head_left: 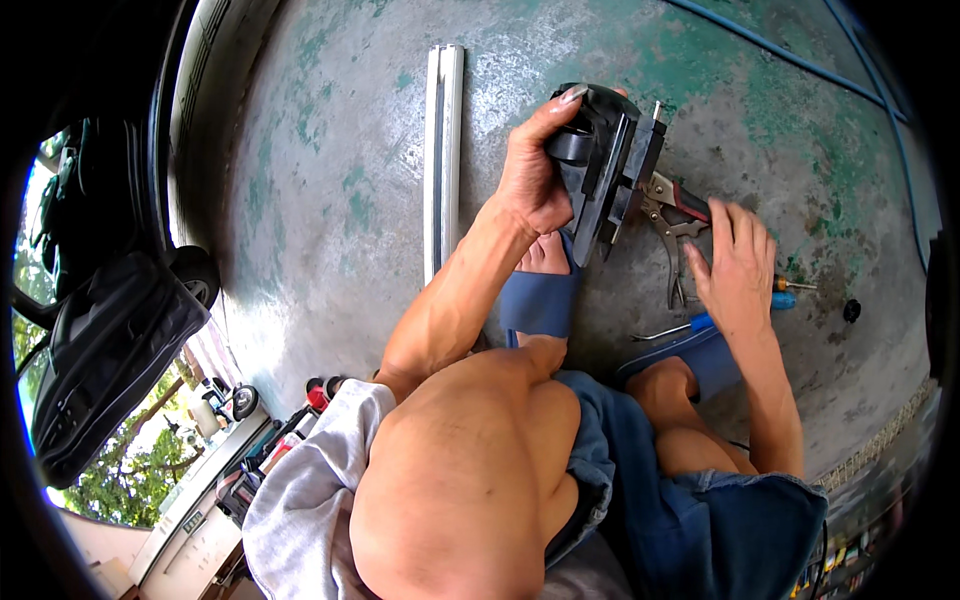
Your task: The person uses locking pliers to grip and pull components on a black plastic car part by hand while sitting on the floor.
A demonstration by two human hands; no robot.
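My left hand (535,165) grips a black bulky device (605,165) with ridged, slotted sides, holding it up above my sandaled foot. A thin metal pin sticks up from its right edge. Beside the device are locking pliers (668,215) with a red-and-black grip, their jaws up against its side; whether they are clamped on it I cannot tell. My right hand (738,260) is at the end of that grip, thumb apart from the bent fingers, with nothing seen inside it. A blue-handled tool (702,321) with a metal shaft lies on the floor below.
A long silvery metal rail (444,150) lies to the left. Right of my right hand are a screwdriver (795,285) with an orange handle and a small black round part (851,310). A blue hose (780,50) crosses the far right floor. Blue sandals (540,300) are on my feet.
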